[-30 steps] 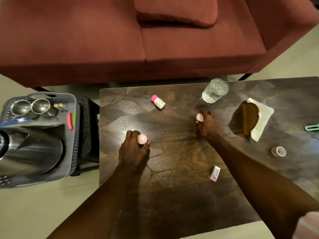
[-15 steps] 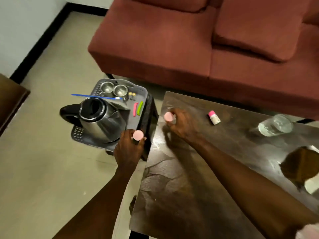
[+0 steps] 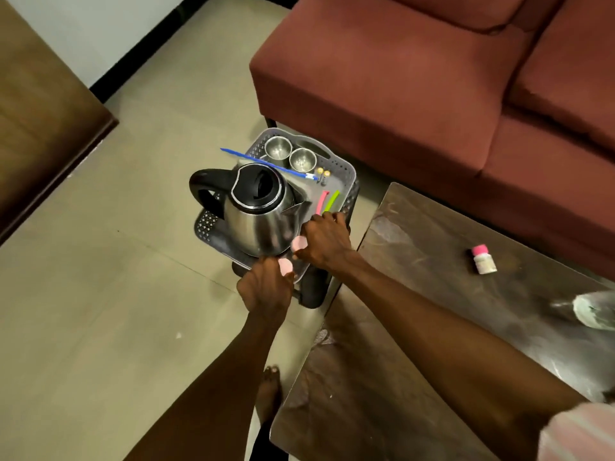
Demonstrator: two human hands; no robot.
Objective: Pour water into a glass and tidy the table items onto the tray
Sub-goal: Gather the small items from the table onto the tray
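The left hand (image 3: 266,291) is curled around a small object with a round pale-pink top (image 3: 285,266), which pokes out between thumb and fingers. Just beyond it, the right hand (image 3: 324,242) is closed in the same way on a second pink-topped object (image 3: 299,243). Both hands hover over the near edge of the grey perforated plastic tray (image 3: 346,171), the two pink tops close together but apart.

Directly behind the hands on the tray stands a stainless-steel electric kettle with a black handle and lid (image 3: 256,211), its spout turned toward the right hand. Past the right hand's fingers lie a pink clip (image 3: 322,201) and a green clip (image 3: 331,201) side by side. Farther back sit two small steel bowls (image 3: 289,154), with a blue toothbrush (image 3: 266,163) laid across the tray.

To the right, on the dark wooden table (image 3: 416,327), a small white bottle with a pink cap (image 3: 484,259) lies on its side, well apart from both hands. A clear glass (image 3: 595,310) shows blurred at the right edge.
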